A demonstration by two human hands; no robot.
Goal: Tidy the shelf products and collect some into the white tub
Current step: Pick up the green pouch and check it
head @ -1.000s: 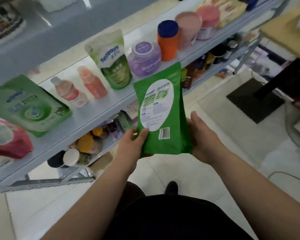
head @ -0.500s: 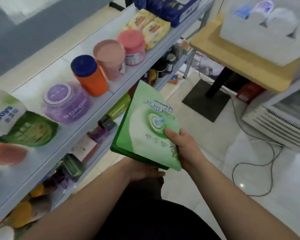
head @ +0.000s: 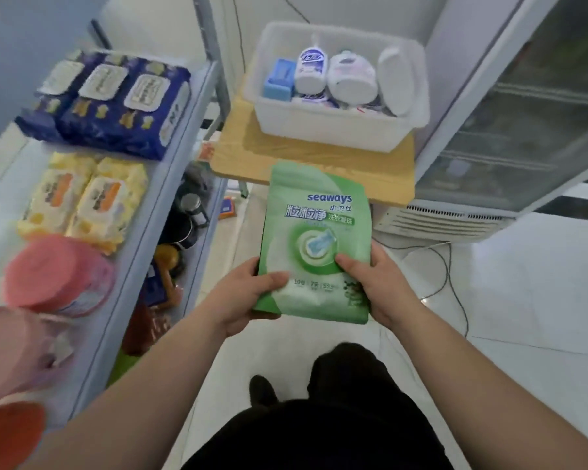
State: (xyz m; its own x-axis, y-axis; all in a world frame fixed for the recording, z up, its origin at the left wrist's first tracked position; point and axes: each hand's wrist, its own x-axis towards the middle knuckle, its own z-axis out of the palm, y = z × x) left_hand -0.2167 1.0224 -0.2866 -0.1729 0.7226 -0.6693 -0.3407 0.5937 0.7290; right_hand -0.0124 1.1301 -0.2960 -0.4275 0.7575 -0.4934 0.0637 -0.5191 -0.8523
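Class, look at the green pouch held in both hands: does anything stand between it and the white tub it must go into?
Nothing visible does. The pouch, gripped by the left hand and right hand, sits in front of the tub; only bare tabletop lies between. The open tub already holds bottles, mostly filling it.

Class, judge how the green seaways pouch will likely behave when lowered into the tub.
The green pouch looks soft-sided, probably flexing rather than stiff. Both hands support its bottom, suggesting some weight. Its glossy film may slip; it seems unlikely to break.
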